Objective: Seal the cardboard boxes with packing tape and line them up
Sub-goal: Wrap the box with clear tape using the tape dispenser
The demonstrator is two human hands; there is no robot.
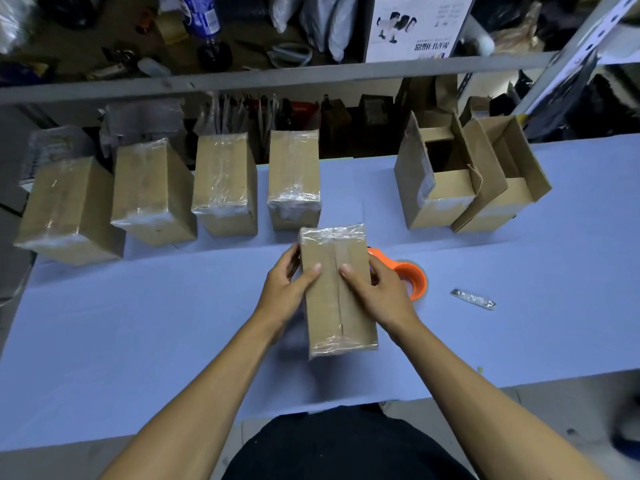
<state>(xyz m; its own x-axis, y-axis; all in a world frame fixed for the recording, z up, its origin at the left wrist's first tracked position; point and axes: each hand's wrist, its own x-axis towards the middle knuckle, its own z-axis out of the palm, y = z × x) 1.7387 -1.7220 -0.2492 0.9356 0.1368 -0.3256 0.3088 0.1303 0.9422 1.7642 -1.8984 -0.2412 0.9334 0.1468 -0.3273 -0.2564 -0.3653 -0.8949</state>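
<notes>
Left hand (284,285) and right hand (375,289) grip the taped cardboard box (337,299) at centre of the blue table (138,323). Orange tape dispenser (412,275) lies just right. Four sealed boxes (225,183) line far left; two open boxes (446,199) far right.

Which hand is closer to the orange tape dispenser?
Right. The right hand lies beside the orange tape dispenser; the left hand is across the box.

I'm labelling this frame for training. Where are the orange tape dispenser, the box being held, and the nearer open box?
orange tape dispenser (414,277): head view, on its round orange body.
held box (337,299): head view, top face at the centre seam.
nearer open box (438,211): head view, front wall.
</notes>
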